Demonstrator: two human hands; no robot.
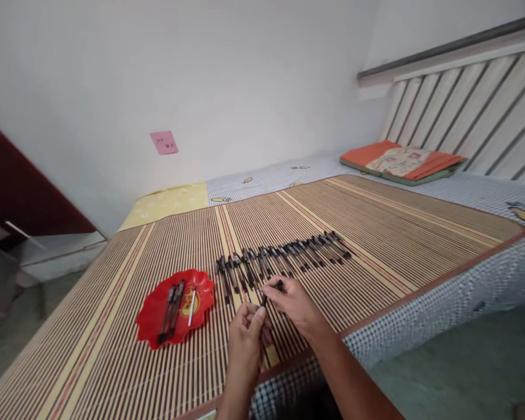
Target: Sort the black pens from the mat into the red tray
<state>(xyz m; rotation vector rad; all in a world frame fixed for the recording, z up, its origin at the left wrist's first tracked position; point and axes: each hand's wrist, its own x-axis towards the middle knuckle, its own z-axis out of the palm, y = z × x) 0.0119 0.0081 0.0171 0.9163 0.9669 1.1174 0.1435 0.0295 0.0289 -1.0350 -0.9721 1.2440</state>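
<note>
Where the bed (406,338) lay under a striped mat (376,233), your row of pens (284,258) slanted across it, right end farther off, most long axes running away from you and leftward. The red plate (146,312) sat left of the row, nearer your left hand (246,333) than your right hand (292,302). Both hands worked just on your side of the row. In the plate: two pens (173,309) side by side, a thinner white stick (192,307) just beside them.

Smallest, and what mattered: a dark pen part (263,300), between your hands, nearly upright, tipped slightly right. Left fingers clamped on its lower end; right fingers pinched close by its upper end, a dark tip (280,284) poking out behind them.

Hard to make out: whether tip and part were one piece, whether the right fingers touched the part. Your grip hid its lower end. Pens overlapped; no sure count.
</note>
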